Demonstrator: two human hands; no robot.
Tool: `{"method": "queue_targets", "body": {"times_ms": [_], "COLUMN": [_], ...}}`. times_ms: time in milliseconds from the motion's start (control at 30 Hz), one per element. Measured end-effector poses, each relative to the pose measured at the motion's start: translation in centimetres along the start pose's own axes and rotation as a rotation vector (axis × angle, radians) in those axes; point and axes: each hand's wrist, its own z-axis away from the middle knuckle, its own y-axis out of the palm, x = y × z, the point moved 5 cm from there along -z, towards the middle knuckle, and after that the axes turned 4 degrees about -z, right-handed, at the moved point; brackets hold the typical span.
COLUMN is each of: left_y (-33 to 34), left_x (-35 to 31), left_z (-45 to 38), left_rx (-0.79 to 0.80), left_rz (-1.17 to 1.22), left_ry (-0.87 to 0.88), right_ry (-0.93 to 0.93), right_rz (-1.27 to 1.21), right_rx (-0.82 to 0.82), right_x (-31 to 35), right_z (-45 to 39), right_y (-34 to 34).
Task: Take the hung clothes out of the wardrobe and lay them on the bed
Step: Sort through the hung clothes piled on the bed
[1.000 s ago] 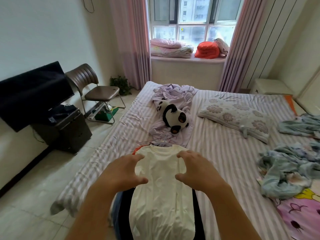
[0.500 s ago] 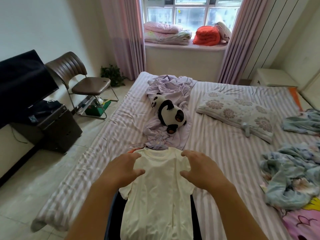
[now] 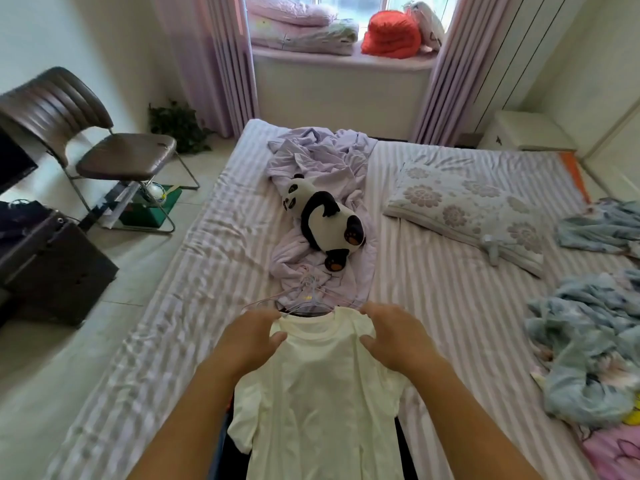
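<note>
My left hand (image 3: 254, 336) and right hand (image 3: 393, 336) pinch the cream T-shirt (image 3: 318, 403) shoulders on the bed (image 3: 433, 289).

I see my 2 bare forearms reaching forward and down from the lower edge, converging ahead of me. My left hand (image 3: 251, 336) lies palm down, fingers curled, thumb pointing inward. My right hand (image 3: 393, 332) mirrors it, fingers curled, thumb turned inward.
</note>
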Motion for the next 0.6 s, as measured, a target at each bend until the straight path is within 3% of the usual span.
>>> {"method": "queue_targets", "body": {"times_ms": [467,600], "left_y": [11.9,15.2], "left_x": [9.3,12.3], "left_z": [-14.9,-17.8], "left_rx": [0.233,0.22], "left_rz": [0.053,0.062], "left_ry": [-0.19,-0.273], "right_ry": [0.101,0.152], "right_rz": [-0.089,-0.116], "right_rx": [0.116,0.182], "right_x": [-7.8,-10.6], "right_z": [-16.8,-20.7], "right_y": [13.6,18.5]}}
